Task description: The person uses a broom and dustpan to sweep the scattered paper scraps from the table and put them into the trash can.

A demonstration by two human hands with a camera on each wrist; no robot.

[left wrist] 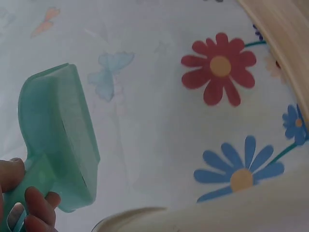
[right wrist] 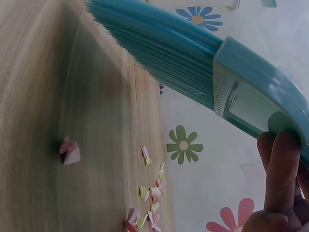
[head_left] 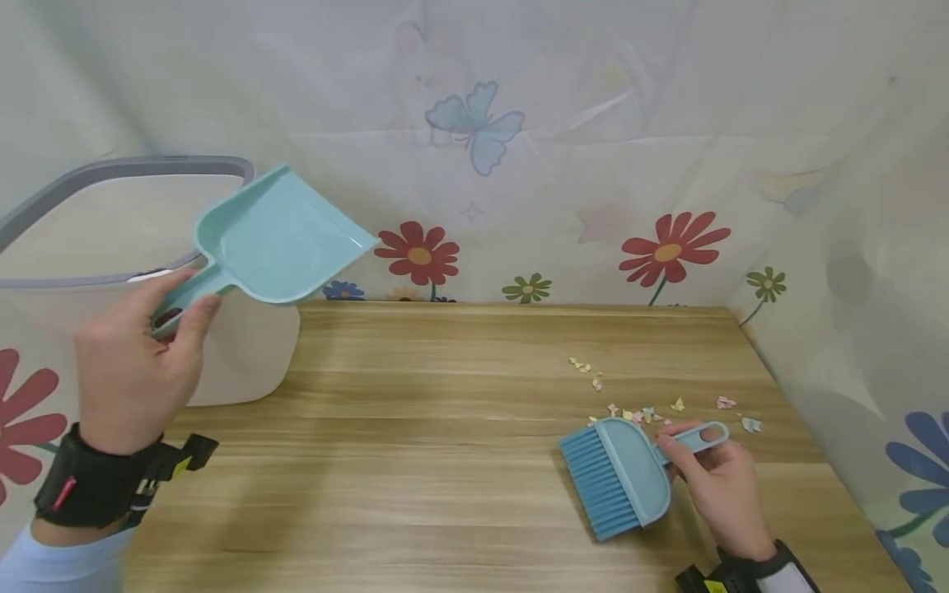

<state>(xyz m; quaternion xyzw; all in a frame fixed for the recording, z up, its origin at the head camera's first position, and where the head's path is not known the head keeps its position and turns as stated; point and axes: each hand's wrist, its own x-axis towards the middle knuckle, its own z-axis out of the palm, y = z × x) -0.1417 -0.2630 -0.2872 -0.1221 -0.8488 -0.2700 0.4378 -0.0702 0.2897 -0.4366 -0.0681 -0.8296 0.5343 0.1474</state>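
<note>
My left hand [head_left: 137,354] grips the handle of a light teal dustpan [head_left: 278,239], held in the air over the rim of a white bin [head_left: 111,272] at the left. In the left wrist view the dustpan [left wrist: 58,140] shows from below, with my fingers [left wrist: 38,205] curled on its handle. My right hand [head_left: 715,473] holds a small blue hand brush [head_left: 619,473] by its looped handle, low over the wooden table [head_left: 445,428] at the right. Several small coloured paper scraps [head_left: 645,408] lie just beyond the brush. The right wrist view shows the brush [right wrist: 193,58] bristles above the paper scraps [right wrist: 147,198].
A floral cloth [head_left: 563,165] with red flowers and a butterfly hangs behind and to the right of the table. The white bin with a grey rim stands at the table's left rear corner.
</note>
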